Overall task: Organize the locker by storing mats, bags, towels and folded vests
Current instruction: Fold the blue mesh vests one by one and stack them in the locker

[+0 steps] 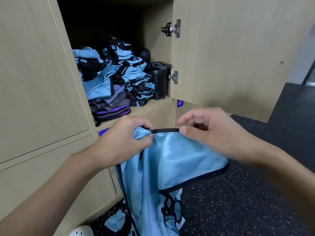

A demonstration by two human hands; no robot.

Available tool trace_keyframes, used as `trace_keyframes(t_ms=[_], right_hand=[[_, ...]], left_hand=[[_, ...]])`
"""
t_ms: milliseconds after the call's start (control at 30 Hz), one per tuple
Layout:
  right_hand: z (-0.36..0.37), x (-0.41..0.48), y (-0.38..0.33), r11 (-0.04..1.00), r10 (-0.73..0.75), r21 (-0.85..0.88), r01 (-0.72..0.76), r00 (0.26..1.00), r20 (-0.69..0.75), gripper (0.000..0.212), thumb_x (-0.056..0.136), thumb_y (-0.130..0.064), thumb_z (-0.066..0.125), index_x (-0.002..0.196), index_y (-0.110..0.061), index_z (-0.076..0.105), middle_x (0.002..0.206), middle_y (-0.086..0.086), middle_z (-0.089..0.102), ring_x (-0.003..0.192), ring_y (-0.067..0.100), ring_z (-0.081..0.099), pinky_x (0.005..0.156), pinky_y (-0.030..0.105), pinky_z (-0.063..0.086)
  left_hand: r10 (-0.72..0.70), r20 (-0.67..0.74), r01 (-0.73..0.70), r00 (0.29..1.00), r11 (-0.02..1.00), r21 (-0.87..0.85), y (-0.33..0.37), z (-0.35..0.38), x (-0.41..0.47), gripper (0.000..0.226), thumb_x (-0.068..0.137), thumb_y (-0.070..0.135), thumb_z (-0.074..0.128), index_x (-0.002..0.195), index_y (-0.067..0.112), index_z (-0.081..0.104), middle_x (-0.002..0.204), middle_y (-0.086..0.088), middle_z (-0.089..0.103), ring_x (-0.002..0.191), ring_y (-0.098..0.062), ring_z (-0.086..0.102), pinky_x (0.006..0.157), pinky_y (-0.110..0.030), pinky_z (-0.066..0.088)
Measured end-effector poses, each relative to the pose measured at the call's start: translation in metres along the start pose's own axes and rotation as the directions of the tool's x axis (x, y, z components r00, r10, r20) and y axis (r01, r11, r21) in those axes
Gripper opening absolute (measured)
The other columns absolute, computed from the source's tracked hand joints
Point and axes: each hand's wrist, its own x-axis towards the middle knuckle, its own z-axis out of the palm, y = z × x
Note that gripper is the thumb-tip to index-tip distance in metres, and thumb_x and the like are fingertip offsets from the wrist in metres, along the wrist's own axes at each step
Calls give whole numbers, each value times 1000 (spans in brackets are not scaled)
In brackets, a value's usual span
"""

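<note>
Slippage seems the likeliest trouble: just below the open locker [153, 106], the left hand [126, 142] grips one end of the black trim on the blue vest [170, 167] in curled fingers, while the right hand [209, 133] pinches the other end between thumb and forefinger, so most of the cloth dangles free; a loosened pinch would, I reckon, drop it to the ground. Inside the locker, the heaped vests [134, 77] lean unevenly over darker purple-edged folded things [110, 112], and shoving one more on top could tip them over the locker's front lip. A black tub [159, 82] stands against the locker's right wall, by the door [230, 48] swung wide. Right of and below the locker spreads dark speckled flooring [238, 201].
</note>
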Motion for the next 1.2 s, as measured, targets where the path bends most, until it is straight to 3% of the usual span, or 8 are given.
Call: trace_keyframes(t_ms=[133, 200, 300, 467, 567, 667, 900, 1200], right_hand=[[-5, -1, -1, 1000, -11, -30, 10, 1000, -8, 15, 91, -14, 66, 104, -20, 69, 82, -10, 73, 71, -3, 64, 71, 10, 49], [-2, -1, -2, 999, -32, -13, 31, 999, -12, 15, 91, -10, 66, 103, -18, 69, 80, -6, 71, 67, -6, 61, 67, 7, 45], [3, -2, -5, 997, -77, 26, 77, 996, 32, 17, 90, -4, 65, 101, -18, 67, 79, 0, 70, 67, -4, 59, 69, 9, 45], [4, -1, -1, 996, -83, 17, 82, 995, 63, 23, 89, -5, 67, 107, -19, 64, 83, 1, 69, 78, 11, 67, 78, 19, 52], [-2, -1, 2, 1000, -30, -1, 30, 998, 56, 28, 87, -11, 71, 112, -20, 63, 89, 4, 70, 85, 19, 68, 82, 29, 53], [-7, 0, 5, 997, 13, -73, -13, 1000, 6, 30, 86, -20, 73, 113, -25, 63, 97, -1, 71, 88, 13, 67, 81, 22, 52], [-4, 0, 4, 1000, 9, 9, -9, 998, -61, 11, 89, -11, 68, 98, -19, 68, 91, 6, 75, 85, 27, 67, 82, 35, 51], [2, -1, -4, 995, -37, 87, 51, 987, -159, 13, 91, -10, 65, 92, -19, 76, 87, -3, 75, 73, 3, 65, 74, 15, 50]], left_hand=[[-37, -17, 38, 999, 998, 45, -2, -4, -1, 14, 86, 17, 67, 78, 28, 64, 67, 6, 64, 47, -16, 51, 47, -32, 45], [-11, 21, 12, 1000, 999, -51, 5, -1, -3, 11, 85, 19, 71, 88, 29, 68, 80, 10, 71, 66, -14, 66, 62, -33, 55], [36, 102, -18, 994, 984, -178, 15, 9, -4, 33, 84, 19, 78, 115, 25, 69, 101, 23, 72, 96, 10, 65, 86, -9, 46], [63, 114, -33, 991, 969, -247, 22, 16, -4, 3, 89, 16, 72, 87, 16, 75, 66, 14, 66, 56, 5, 52, 57, -8, 39], [50, -14, -52, 999, 982, -181, 16, 11, -2, 10, 89, 18, 71, 80, 22, 69, 67, 16, 60, 57, 2, 49, 57, -10, 38], [49, -112, -64, 992, 989, -132, 12, 7, 0, 15, 90, 17, 70, 80, 25, 63, 66, 22, 57, 57, 2, 49, 57, -10, 37], [54, -82, -69, 995, 977, -200, 12, 9, -2, 12, 89, 12, 71, 87, 21, 62, 72, 20, 59, 63, 2, 52, 63, -9, 39], [-54, -88, 24, 995, 950, -311, 27, 17, -4, 11, 87, 26, 73, 77, 21, 75, 78, 3, 73, 63, -1, 57, 59, -11, 42]])
